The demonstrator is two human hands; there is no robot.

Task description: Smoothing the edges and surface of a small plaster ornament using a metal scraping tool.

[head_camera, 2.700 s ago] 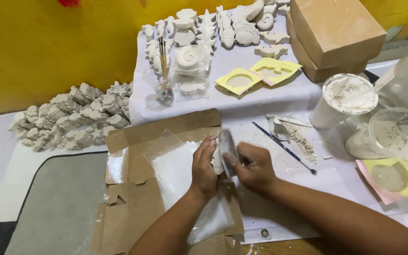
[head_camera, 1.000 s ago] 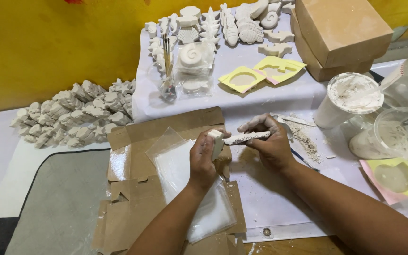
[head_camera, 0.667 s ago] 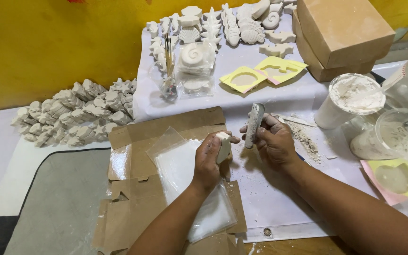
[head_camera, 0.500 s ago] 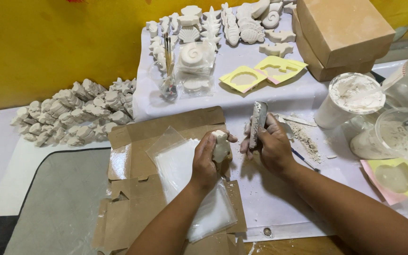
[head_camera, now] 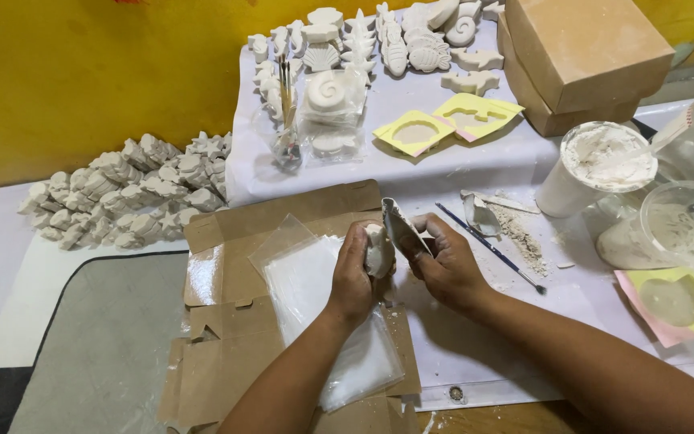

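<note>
Two hands busy: my left hand [head_camera: 353, 273] clenches a small white plaster cast [head_camera: 378, 250] over the flattened cardboard [head_camera: 226, 281]; my right hand [head_camera: 443, 261] grips a flat scraper blade [head_camera: 400, 227], long axis tilted up-left, touching the cast's right side.

There is a single view, from a camera worn on the person's head. It looks steeply down and forward over the flattened cardboard [head_camera: 283, 241], which lies near the middle of the frame. It sits close: both forearms enter from the bottom edge, just below the cardboard. Beyond the cardboard, at the top edge, the view stops at a yellow wall [head_camera: 82, 72].
</note>
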